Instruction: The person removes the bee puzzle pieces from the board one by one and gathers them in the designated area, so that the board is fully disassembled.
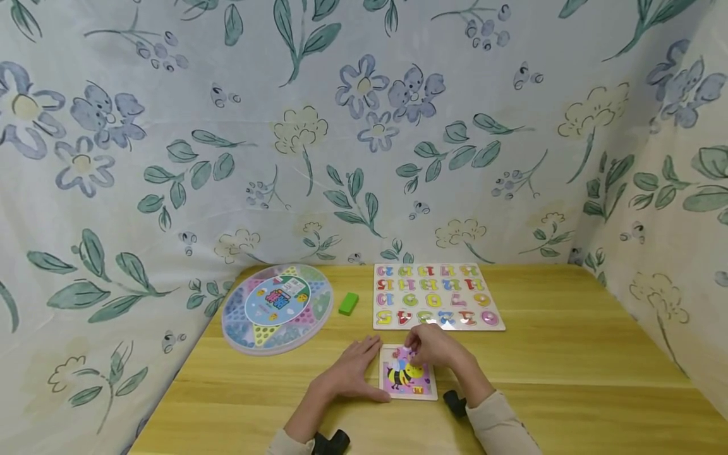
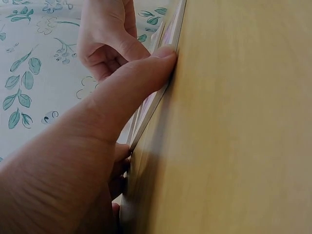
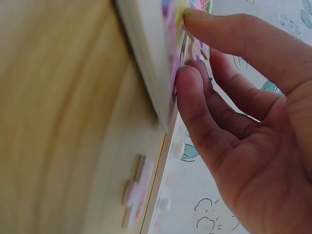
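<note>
A small square jigsaw puzzle (image 1: pixel 406 378) with a bee picture and a pale wooden frame lies on the table. My left hand (image 1: pixel 351 373) rests along its left side, fingers spread, thumb at the near left corner. In the left wrist view that thumb (image 2: pixel 163 54) presses the frame's edge. Over the puzzle's far right part, my right hand (image 1: pixel 435 346) pinches a small puzzle piece (image 3: pixel 196 50) between thumb and fingertips, close to the picture surface. Another loose puzzle piece (image 3: pixel 139 191) lies on the table in the right wrist view.
Behind the puzzle is a number board (image 1: pixel 438 297) with coloured numerals. A round star-patterned game board (image 1: pixel 277 309) lies at the back left, with a green block (image 1: pixel 349 304) beside it. A floral cloth (image 1: pixel 364 189) hangs behind the wooden table (image 1: pixel 569 354).
</note>
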`<action>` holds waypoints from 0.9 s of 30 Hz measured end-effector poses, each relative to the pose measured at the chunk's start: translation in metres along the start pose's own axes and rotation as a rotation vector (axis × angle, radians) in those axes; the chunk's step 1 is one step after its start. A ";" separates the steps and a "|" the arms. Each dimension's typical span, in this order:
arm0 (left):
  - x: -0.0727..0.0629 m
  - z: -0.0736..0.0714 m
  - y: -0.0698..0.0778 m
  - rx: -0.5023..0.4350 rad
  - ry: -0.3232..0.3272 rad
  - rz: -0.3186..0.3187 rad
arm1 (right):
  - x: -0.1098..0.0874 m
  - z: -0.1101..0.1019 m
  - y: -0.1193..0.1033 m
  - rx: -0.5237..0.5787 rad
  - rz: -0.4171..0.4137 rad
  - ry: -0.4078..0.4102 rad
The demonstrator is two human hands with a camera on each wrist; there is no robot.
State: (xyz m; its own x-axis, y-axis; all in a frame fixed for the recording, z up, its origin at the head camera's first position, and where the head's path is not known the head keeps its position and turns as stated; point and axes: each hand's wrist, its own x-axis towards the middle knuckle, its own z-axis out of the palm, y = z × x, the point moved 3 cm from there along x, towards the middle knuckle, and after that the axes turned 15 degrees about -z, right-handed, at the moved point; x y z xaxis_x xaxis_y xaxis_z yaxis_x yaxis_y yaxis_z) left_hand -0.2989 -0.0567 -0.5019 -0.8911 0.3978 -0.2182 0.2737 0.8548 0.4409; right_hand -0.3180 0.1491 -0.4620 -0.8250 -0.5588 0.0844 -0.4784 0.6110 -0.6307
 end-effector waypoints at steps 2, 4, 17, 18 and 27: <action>0.001 0.000 0.000 0.004 0.000 0.002 | 0.000 0.000 0.001 0.004 -0.003 0.003; 0.001 0.000 0.000 0.006 -0.001 0.004 | 0.001 -0.001 0.002 0.013 -0.003 0.003; 0.002 -0.001 0.000 0.008 0.005 0.004 | 0.001 -0.001 0.003 0.034 0.003 0.010; 0.001 -0.001 0.000 0.008 0.004 0.003 | 0.001 0.000 0.003 0.031 -0.002 0.009; -0.001 0.000 0.000 0.006 0.008 0.009 | -0.001 0.000 0.002 0.010 -0.039 0.019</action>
State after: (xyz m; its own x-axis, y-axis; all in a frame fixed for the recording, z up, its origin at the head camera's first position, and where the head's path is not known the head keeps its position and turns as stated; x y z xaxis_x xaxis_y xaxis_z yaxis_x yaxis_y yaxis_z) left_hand -0.2984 -0.0569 -0.5019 -0.8916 0.4027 -0.2070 0.2840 0.8534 0.4372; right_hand -0.3179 0.1513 -0.4632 -0.8112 -0.5714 0.1240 -0.5078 0.5833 -0.6340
